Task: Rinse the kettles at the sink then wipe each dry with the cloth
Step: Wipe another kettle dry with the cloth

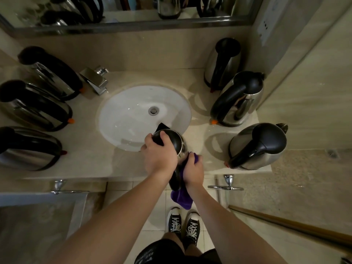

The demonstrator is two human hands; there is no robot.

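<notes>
While it is being dried: the kettle (176, 147) is held above the near edge of the counter (106, 164), just near and right of the sink (133, 111), tilted with its open mouth towards the camera.
Left hand: the left hand (160, 155) is curled over the rim at the top of the kettle, with the fingertips hooked at the mouth and lid hinge.
Right hand: the right hand (193, 171) is closed round the purple cloth (182, 197), which is pressed against the right flank of the steel body; the loose end hangs down below the counter edge.
Weight: since the kettle appears empty, it is judged light enough for one hand, though top-heavy when held by the rim.
Surface: the polished steel is stiff and probably wet from rinsing, so slipping is to be expected; dents are likelier than breakage if it is dropped.
Best hold: the black handle (174, 180), seen at the near side, is judged the surest place to be gripped; the rim is a fair second.
Cloth: soft and limp, it can be wrapped round the body.
Other kettles: three stand at the left (32, 109) and three at the right (240, 100) of the sink; whether they are dry cannot be told.
</notes>
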